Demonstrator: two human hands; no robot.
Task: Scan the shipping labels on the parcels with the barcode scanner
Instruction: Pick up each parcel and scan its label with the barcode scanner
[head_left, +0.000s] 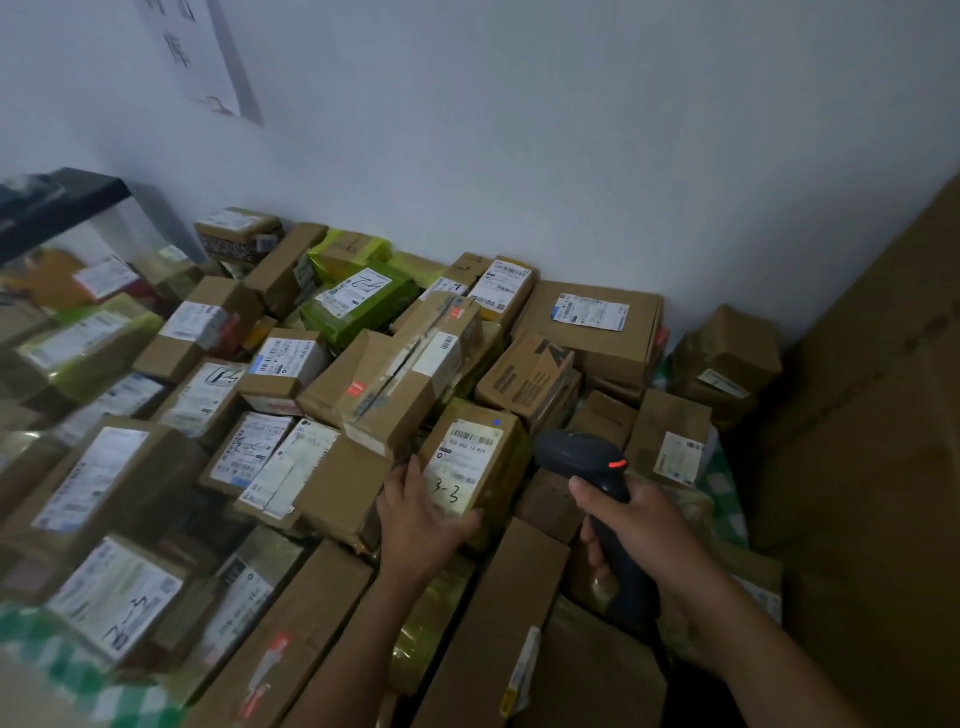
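We are working in the middle of a crowded heap of parcels that is covering the whole surface up to the white wall (571, 130). Our left hand (421, 519) is gripping the near left corner of one small brown cardboard box (508, 449), thumb curling along its near edge. The box's white shipping label (462, 462), hand-marked "3-3", is facing up. Our right hand (641, 525) is wrapping its fingers round the handle of one black handheld barcode scanner (574, 454), whose head is hovering just beside the box's right edge. A long plain cardboard box (498, 623) is lying between our forearms. A tall brown carton (878, 415) is walling off the right side. The parcels are too many and too overlapped for us to count exactly.
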